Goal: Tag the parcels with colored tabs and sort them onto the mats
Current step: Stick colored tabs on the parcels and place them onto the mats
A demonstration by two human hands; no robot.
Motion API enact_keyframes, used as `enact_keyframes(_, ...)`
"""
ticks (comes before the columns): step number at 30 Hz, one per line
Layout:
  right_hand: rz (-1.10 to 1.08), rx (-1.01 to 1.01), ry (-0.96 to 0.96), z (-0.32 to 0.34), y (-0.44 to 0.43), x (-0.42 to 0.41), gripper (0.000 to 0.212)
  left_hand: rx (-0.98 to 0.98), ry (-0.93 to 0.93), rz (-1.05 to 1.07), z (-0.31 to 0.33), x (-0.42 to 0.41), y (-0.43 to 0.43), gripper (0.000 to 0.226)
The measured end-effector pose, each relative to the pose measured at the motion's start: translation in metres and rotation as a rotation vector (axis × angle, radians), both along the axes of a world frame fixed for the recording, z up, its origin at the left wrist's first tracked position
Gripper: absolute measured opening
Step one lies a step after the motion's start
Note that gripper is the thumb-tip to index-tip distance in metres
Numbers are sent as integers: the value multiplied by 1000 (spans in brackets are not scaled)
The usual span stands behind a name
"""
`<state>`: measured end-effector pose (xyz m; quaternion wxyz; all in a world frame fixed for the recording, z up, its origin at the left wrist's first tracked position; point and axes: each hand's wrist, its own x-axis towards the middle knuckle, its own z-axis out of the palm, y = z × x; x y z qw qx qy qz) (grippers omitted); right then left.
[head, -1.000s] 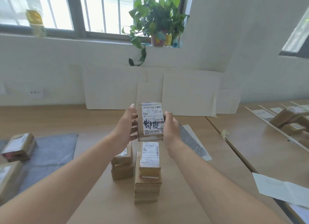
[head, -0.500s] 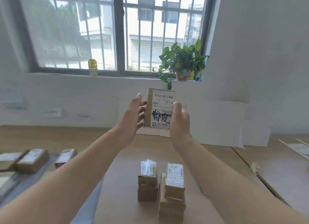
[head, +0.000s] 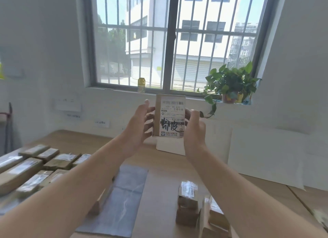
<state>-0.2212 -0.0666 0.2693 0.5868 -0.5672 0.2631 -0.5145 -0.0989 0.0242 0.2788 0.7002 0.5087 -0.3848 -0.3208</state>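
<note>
Left grip [head: 140,126] and right grip [head: 194,129] clasp the parcel [head: 170,121] by its side edges, upright at twelve o'clock, label [head: 173,111] toward the eyes, apparently for reading.

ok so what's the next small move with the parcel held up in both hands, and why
Probably lower the parcel toward the table. The left grip and right grip hold it upright in the air, label facing the camera, and no coloured tab shows on that face, so it likely needs setting down for tagging.
</note>
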Motion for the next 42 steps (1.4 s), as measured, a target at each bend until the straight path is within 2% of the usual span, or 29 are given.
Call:
enact_keyframes(9,6,-30,30,5,67,96,45,-22,19,-6,-7,103,77,57)
enact_keyframes(14,-42,15,8,-2,118,169,48,28,29,-27,-10,174,119,57)
enact_keyframes(19,-48,64,-17,-6,150,218,43,58,45,-40,-12,231,148,57)
enact_keyframes(28,12,130,-3,-33,185,241,41,102,126,7,-38,258,181,55)
enact_keyframes(35,81,189,71,-73,215,266,42,146,189,157,-73,266,220,54)
enact_keyframes(42,104,164,79,-72,245,296,41,134,177,139,-80,302,257,57)
